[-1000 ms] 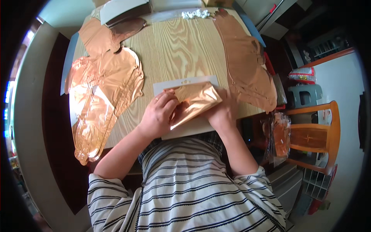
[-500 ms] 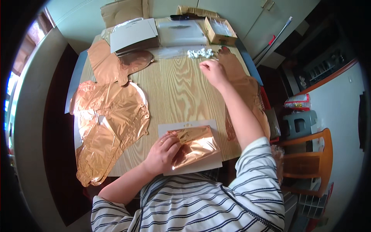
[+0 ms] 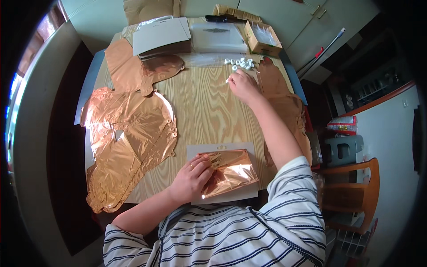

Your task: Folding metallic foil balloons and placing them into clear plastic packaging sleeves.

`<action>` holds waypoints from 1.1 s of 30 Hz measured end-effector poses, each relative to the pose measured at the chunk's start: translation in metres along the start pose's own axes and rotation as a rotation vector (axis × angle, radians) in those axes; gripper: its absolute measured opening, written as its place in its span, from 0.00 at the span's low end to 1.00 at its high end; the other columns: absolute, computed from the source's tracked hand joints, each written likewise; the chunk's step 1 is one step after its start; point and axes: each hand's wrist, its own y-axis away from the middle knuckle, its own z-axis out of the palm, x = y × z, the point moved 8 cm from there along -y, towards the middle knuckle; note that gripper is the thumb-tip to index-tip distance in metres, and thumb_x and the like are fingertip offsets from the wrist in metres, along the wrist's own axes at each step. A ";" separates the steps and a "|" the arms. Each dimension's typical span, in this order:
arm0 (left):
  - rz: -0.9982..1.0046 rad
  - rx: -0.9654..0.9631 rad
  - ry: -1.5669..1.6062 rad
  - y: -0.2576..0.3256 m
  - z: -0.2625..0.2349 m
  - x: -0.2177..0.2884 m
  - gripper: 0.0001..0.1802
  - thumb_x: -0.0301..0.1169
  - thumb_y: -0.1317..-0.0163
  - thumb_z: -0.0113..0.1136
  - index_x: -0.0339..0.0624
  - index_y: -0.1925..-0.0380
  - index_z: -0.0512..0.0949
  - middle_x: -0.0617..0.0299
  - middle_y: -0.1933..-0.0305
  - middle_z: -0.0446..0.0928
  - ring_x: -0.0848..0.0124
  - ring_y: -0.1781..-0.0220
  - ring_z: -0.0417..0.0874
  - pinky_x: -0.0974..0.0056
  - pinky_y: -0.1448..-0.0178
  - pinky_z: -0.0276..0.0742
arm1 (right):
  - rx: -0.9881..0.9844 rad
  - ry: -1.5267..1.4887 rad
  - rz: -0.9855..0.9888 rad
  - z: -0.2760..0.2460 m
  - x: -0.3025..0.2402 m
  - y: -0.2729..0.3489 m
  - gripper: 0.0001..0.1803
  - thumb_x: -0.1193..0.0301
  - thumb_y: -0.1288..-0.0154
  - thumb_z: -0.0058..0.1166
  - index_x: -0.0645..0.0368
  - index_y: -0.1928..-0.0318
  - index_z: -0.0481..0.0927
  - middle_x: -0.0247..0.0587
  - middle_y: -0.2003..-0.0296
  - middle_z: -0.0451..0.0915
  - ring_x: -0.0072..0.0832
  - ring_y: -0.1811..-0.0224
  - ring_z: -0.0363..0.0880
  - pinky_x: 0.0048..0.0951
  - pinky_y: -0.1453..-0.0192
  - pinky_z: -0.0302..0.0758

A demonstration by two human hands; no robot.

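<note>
My left hand point(image 3: 190, 179) presses on a folded rose-gold foil balloon point(image 3: 229, 171) that lies on a white card point(image 3: 222, 196) at the near edge of the wooden table point(image 3: 207, 107). My right hand point(image 3: 242, 84) is stretched to the far side and pinches a small white piece at the edge of a pile of small white pieces point(image 3: 240, 63).
Flat rose-gold foil balloons point(image 3: 124, 142) cover the table's left side, and another foil balloon point(image 3: 280, 95) lies along the right edge. A grey card folder point(image 3: 162, 35), a clear bag point(image 3: 218, 35) and a small open cardboard box point(image 3: 262, 38) sit at the back. A wooden chair point(image 3: 351, 196) stands to the right.
My right hand left the folded balloon, reached across the table to the white pieces and pinched one. My left hand stayed on the folded balloon.
</note>
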 end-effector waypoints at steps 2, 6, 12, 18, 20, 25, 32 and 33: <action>0.008 0.000 0.014 0.000 0.000 -0.001 0.22 0.33 0.50 0.71 0.33 0.56 0.80 0.46 0.48 0.79 0.48 0.38 0.80 0.46 0.28 0.73 | -0.083 -0.347 0.103 -0.031 -0.023 0.040 0.08 0.71 0.31 0.56 0.62 0.59 0.83 0.40 0.61 0.83 0.34 0.58 0.84 0.39 0.54 0.80; 0.030 0.025 0.053 -0.004 0.000 0.004 0.19 0.29 0.51 0.70 0.32 0.58 0.80 0.46 0.52 0.79 0.47 0.43 0.82 0.46 0.32 0.76 | -0.204 -1.067 0.358 -0.090 -0.037 0.146 0.08 0.70 0.28 0.59 0.62 0.56 0.83 0.28 0.68 0.81 0.13 0.66 0.75 0.19 0.61 0.74; -0.008 0.073 -0.015 -0.004 -0.001 0.004 0.15 0.28 0.45 0.77 0.35 0.62 0.81 0.51 0.57 0.82 0.50 0.47 0.85 0.50 0.38 0.82 | -0.264 -1.347 0.551 -0.113 -0.082 0.300 0.06 0.76 0.29 0.58 0.64 0.55 0.82 0.34 0.64 0.84 0.15 0.66 0.80 0.18 0.59 0.78; -0.035 0.008 0.005 -0.005 -0.002 0.005 0.12 0.24 0.43 0.72 0.37 0.60 0.81 0.51 0.52 0.82 0.53 0.47 0.86 0.55 0.46 0.86 | -0.327 -1.313 0.370 -0.108 -0.149 0.331 0.04 0.82 0.31 0.57 0.66 0.58 0.83 0.37 0.63 0.86 0.19 0.60 0.86 0.22 0.56 0.82; -0.037 -0.004 0.013 -0.004 -0.002 0.005 0.12 0.24 0.43 0.71 0.36 0.59 0.81 0.50 0.51 0.82 0.52 0.47 0.86 0.56 0.48 0.86 | -0.173 -1.257 0.170 -0.112 -0.168 0.314 0.04 0.83 0.33 0.58 0.65 0.59 0.83 0.38 0.63 0.87 0.21 0.60 0.87 0.23 0.55 0.83; -0.039 -0.017 0.009 -0.002 0.001 0.002 0.14 0.23 0.45 0.71 0.35 0.57 0.82 0.49 0.48 0.82 0.51 0.45 0.86 0.54 0.45 0.85 | 0.208 -0.588 -0.234 -0.105 -0.183 0.290 0.10 0.87 0.41 0.60 0.65 0.59 0.82 0.44 0.61 0.86 0.33 0.62 0.88 0.30 0.58 0.83; -0.019 0.006 0.008 0.002 0.002 0.000 0.17 0.26 0.47 0.73 0.36 0.57 0.83 0.49 0.48 0.82 0.52 0.45 0.86 0.55 0.43 0.84 | 0.263 0.077 -0.291 -0.083 -0.178 0.294 0.11 0.79 0.52 0.65 0.58 0.65 0.80 0.40 0.72 0.76 0.39 0.67 0.78 0.39 0.57 0.75; -0.028 0.000 0.007 0.003 0.003 0.000 0.17 0.27 0.47 0.73 0.36 0.57 0.83 0.49 0.48 0.82 0.52 0.45 0.86 0.55 0.43 0.84 | 0.267 0.119 -0.255 -0.081 -0.174 0.293 0.11 0.79 0.52 0.65 0.58 0.65 0.80 0.40 0.72 0.75 0.40 0.67 0.78 0.39 0.58 0.74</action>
